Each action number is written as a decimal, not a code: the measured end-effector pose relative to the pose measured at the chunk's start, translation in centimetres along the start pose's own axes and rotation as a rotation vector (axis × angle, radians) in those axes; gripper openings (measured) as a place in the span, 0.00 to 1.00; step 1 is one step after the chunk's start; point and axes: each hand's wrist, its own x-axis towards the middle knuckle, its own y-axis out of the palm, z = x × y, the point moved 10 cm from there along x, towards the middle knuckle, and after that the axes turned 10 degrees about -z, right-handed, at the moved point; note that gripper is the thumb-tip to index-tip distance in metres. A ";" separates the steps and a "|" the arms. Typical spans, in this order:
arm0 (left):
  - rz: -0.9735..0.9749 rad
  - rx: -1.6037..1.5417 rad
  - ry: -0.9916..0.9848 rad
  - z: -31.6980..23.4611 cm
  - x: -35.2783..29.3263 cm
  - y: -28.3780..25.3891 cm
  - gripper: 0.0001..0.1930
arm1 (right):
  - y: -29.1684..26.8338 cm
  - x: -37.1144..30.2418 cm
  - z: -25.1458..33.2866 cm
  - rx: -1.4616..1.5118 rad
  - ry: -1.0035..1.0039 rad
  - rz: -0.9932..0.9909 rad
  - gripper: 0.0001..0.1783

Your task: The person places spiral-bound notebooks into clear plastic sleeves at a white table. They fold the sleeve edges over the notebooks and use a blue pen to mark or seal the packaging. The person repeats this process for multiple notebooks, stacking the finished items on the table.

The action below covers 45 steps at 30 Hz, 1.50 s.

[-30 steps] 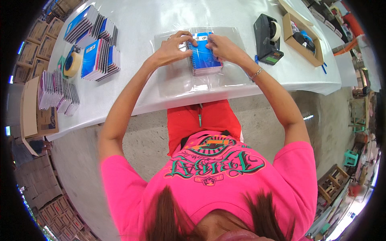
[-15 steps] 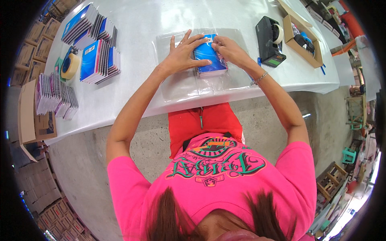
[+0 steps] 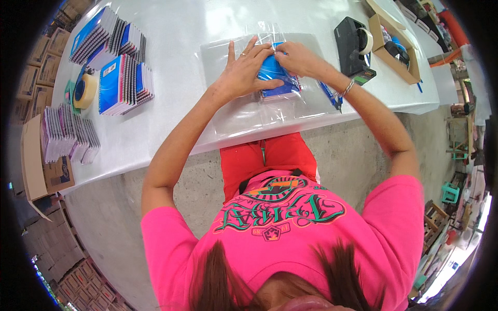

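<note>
A short stack of blue-covered spiral notebooks (image 3: 282,89) lies on a clear plastic sheet (image 3: 228,116) near the table's front edge. My left hand (image 3: 244,72) rests across the left side of the top cover, its fingers spread and its thumb reaching over the blue. At the far right corner of the stack, my right hand (image 3: 303,61) is closed in a pinch. Whatever sits between those fingertips is hidden. Clear film shows beyond the stack and around it. Beside my right wrist lies a slim blue and dark item (image 3: 332,96), partly covered by the arm.
Piles of blue notebooks (image 3: 116,85) and purple notebooks (image 3: 54,135) stand on the left, with a tape roll (image 3: 85,92) between them. To the right are a black tape dispenser (image 3: 350,46) and an open cardboard box (image 3: 412,70) of small items. Another carton (image 3: 33,155) adjoins the table's left edge.
Both hands and the notebook stack sit slightly farther right in the picture, and the view itself has shifted a little. More of the slim blue item by my right wrist shows now.
</note>
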 end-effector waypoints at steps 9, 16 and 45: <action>-0.004 0.004 0.014 0.2 0.2 -0.1 0.46 | -1.2 -0.8 -0.4 0.004 -0.411 0.218 0.14; -0.072 -0.059 -0.009 0.5 -0.4 -0.2 0.48 | -1.4 -2.4 0.0 0.010 -0.478 -0.084 0.29; -0.242 -0.131 -0.401 2.7 -2.2 -1.7 0.25 | -1.8 -2.4 -0.4 -0.013 -0.501 -0.267 0.30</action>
